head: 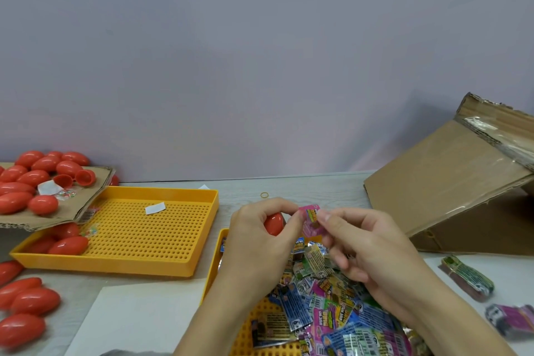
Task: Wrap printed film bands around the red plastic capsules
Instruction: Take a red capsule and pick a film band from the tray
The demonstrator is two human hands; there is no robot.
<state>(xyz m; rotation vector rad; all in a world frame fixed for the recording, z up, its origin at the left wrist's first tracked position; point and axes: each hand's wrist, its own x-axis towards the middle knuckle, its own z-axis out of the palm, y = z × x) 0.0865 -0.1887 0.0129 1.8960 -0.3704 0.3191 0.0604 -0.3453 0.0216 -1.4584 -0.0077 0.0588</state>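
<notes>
A red capsule (274,224) is held in the curled fingers of the left hand (260,237), above the far edge of a yellow tray (215,263); a pink printed film band (310,215) is pinched just beside it between the left thumb and the fingers of the right hand (367,251), whose fingertips (325,218) are clamped on its right edge. A heap of loose printed bands (332,306) is piled in that tray under the wrists; a second, perforated yellow tray (138,228) is set to the left on the surface (289,185), with a few capsules (68,244) in its near corner. More capsules (31,179) are heaped on a cardboard sheet (86,202) over its left end; others (26,303) are scattered at the left edge. A cardboard box (450,182) is tilted at the right; bundled bands (468,277) are laid near it.
</notes>
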